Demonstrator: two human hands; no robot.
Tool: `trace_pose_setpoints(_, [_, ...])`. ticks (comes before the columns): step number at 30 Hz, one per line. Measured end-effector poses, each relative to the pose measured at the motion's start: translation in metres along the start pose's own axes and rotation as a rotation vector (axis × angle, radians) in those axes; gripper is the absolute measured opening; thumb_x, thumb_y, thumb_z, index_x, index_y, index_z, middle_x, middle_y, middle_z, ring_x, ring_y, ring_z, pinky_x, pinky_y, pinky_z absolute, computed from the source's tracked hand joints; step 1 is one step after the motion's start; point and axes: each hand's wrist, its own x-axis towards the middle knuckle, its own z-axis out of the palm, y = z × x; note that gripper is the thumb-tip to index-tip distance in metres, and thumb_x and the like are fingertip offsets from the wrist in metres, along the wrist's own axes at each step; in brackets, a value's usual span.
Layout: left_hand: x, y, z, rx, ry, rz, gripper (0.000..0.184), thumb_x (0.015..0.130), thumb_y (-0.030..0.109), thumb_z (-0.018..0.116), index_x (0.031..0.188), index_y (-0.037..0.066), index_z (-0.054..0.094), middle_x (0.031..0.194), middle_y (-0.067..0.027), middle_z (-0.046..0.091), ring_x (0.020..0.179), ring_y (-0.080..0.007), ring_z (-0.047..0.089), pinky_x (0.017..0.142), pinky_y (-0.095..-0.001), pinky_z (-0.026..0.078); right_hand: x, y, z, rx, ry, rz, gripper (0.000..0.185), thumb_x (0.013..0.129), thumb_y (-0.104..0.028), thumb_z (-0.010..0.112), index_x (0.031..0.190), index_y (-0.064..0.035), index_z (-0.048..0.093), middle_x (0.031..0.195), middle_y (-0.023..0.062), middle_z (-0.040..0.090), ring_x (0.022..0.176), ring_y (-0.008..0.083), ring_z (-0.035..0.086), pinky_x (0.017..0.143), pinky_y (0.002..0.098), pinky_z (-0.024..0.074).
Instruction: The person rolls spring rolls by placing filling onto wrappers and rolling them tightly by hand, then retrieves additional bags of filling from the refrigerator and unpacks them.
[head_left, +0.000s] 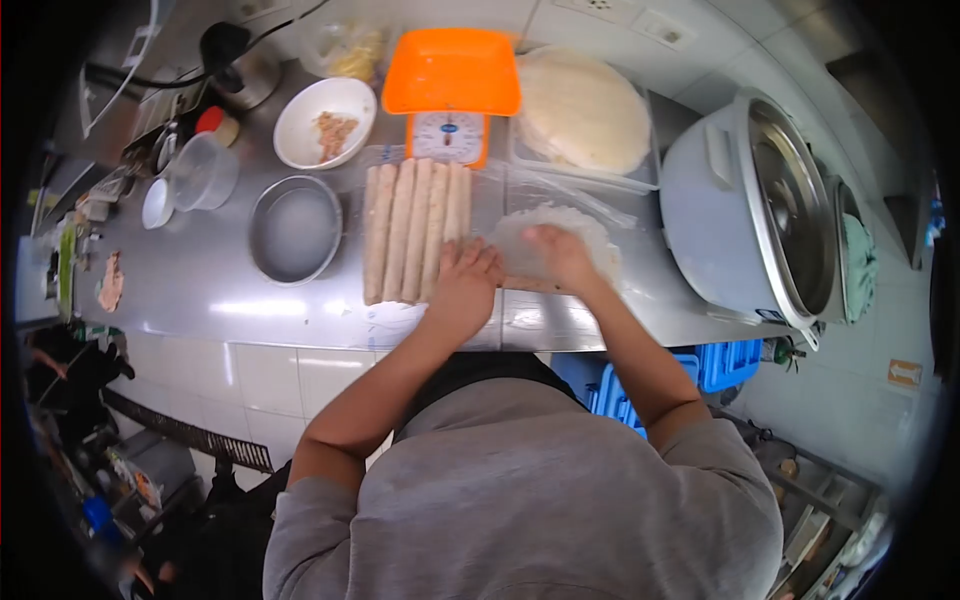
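My left hand (pixel 468 285) lies palm down with its fingers somewhat apart. Its fingertips touch the right side of a row of long pale rolls (pixel 405 232) laid side by side. Over a thin, round, whitish wrapper sheet (pixel 590 235) is my right hand (pixel 564 258), blurred, its finger positions unclear. Along the sheet's near edge, between both hands, runs a strip of brownish filling or a partly rolled piece (pixel 533 285); the hands hide its ends.
Behind the rolls stands a kitchen scale (pixel 448 138) with an orange pan (pixel 452 75). A tray of stacked wrappers (pixel 585 110) and a large pot (pixel 720 210) are right. Left are a round metal pan (pixel 295 230) and a white bowl with filling (pixel 290 130). The counter edge (pixel 250 335) runs before me.
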Motion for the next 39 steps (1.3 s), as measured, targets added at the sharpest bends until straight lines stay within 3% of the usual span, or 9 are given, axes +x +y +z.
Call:
trace_pose_setpoints(3, [0.025, 0.001, 0.009, 0.076, -0.135, -0.019, 0.031, 0.083, 0.018, 0.053, 0.107, 0.001, 0.063, 0.118, -0.0096, 0.057, 0.125, -0.0270, 0.042, 0.104, -0.0565, 0.023, -0.003, 0.033, 0.039, -0.560, 0.037, -0.527, 0.062, 0.091, -0.051, 0.047, 0.132, -0.0041, 0.048, 0.143, 0.0146, 0.040, 0.133, 0.0221, 0.037, 0.110, 0.0483, 0.0231])
trace_pose_setpoints(6, [0.028, 0.006, 0.002, 0.137, -0.203, -0.009, 0.027, 0.084, 0.020, 0.055, 0.099, 0.000, 0.065, 0.111, -0.0098, 0.057, 0.121, -0.0263, 0.045, 0.102, -0.0570, 0.025, 0.003, 0.034, -0.009, -0.690, 0.113, -0.216, 0.074, 0.089, -0.050, 0.050, 0.145, -0.0082, 0.027, 0.154, 0.0120, 0.014, 0.143, 0.0252, 0.012, 0.112, 0.0543, 0.0032])
trace_pose_setpoints(11, [0.029, 0.007, 0.010, 0.153, -0.108, -0.016, 0.028, 0.083, 0.026, 0.058, 0.093, 0.001, 0.069, 0.106, -0.0105, 0.059, 0.119, -0.0263, 0.046, 0.101, -0.0559, 0.026, -0.023, 0.077, -0.030, -0.676, 0.052, -0.328, 0.085, 0.085, -0.062, 0.047, 0.146, -0.0066, 0.023, 0.153, 0.0136, 0.018, 0.143, 0.0260, 0.013, 0.112, 0.0544, 0.0068])
trace_pose_setpoints(15, [0.029, 0.008, 0.014, 0.159, -0.154, -0.037, 0.028, 0.083, 0.025, 0.057, 0.095, 0.001, 0.068, 0.106, -0.0102, 0.059, 0.119, -0.0270, 0.046, 0.100, -0.0554, 0.026, -0.034, 0.088, -0.062, -0.717, 0.330, 0.028, 0.085, 0.087, -0.060, 0.047, 0.145, -0.0037, 0.023, 0.151, 0.0177, 0.020, 0.142, 0.0292, 0.014, 0.112, 0.0532, 0.0088])
trace_pose_setpoints(18, [0.035, 0.009, 0.013, 0.182, -0.159, -0.035, 0.028, 0.083, 0.024, 0.057, 0.095, 0.001, 0.068, 0.105, -0.0101, 0.060, 0.118, -0.0280, 0.047, 0.100, -0.0548, 0.027, -0.052, 0.069, -0.059, -0.662, 0.132, -0.276, 0.083, 0.088, -0.059, 0.045, 0.145, -0.0022, 0.024, 0.151, 0.0186, 0.020, 0.142, 0.0290, 0.015, 0.112, 0.0534, 0.0097])
trace_pose_setpoints(22, [0.036, 0.005, 0.011, 0.118, -0.172, -0.081, 0.028, 0.079, 0.023, 0.061, 0.098, 0.002, 0.066, 0.108, -0.0107, 0.059, 0.117, -0.0280, 0.047, 0.099, -0.0517, 0.028, -0.073, 0.094, -0.086, -0.713, 0.216, 0.105, 0.077, 0.087, -0.055, 0.049, 0.140, -0.0013, 0.034, 0.150, 0.0204, 0.023, 0.141, 0.0304, 0.018, 0.111, 0.0539, 0.0130])
trace_pose_setpoints(27, [0.047, 0.059, 0.010, -0.058, 0.077, 0.089, 0.037, 0.074, 0.021, 0.069, 0.105, 0.004, 0.058, 0.106, -0.0119, 0.057, 0.109, -0.0291, 0.050, 0.094, -0.0457, 0.035, -0.081, 0.071, -0.048, -0.293, 0.205, -0.490, 0.047, 0.067, -0.018, 0.074, 0.109, -0.0059, 0.057, 0.113, 0.0139, 0.057, 0.110, 0.0321, 0.051, 0.096, 0.0427, 0.0365])
trace_pose_setpoints(32, [0.050, 0.065, 0.057, -0.149, -0.195, 0.153, 0.037, 0.073, 0.022, 0.070, 0.102, 0.005, 0.056, 0.101, -0.0127, 0.056, 0.100, -0.0322, 0.052, 0.088, -0.0407, 0.040, -0.095, 0.078, -0.034, -0.449, 0.175, -0.337, 0.026, 0.072, -0.013, 0.070, 0.094, -0.0093, 0.056, 0.098, 0.0075, 0.055, 0.101, 0.0274, 0.051, 0.086, 0.0397, 0.0386])
trace_pose_setpoints(39, [0.023, 0.035, 0.055, -0.209, -0.083, 0.191, 0.029, 0.076, 0.020, 0.068, 0.097, 0.003, 0.056, 0.096, -0.0140, 0.057, 0.096, -0.0341, 0.052, 0.087, -0.0434, 0.040, -0.119, 0.106, -0.048, -0.444, 0.230, -0.403, 0.024, 0.075, -0.013, 0.067, 0.097, -0.0089, 0.057, 0.099, 0.0085, 0.055, 0.101, 0.0285, 0.051, 0.088, 0.0386, 0.0399])
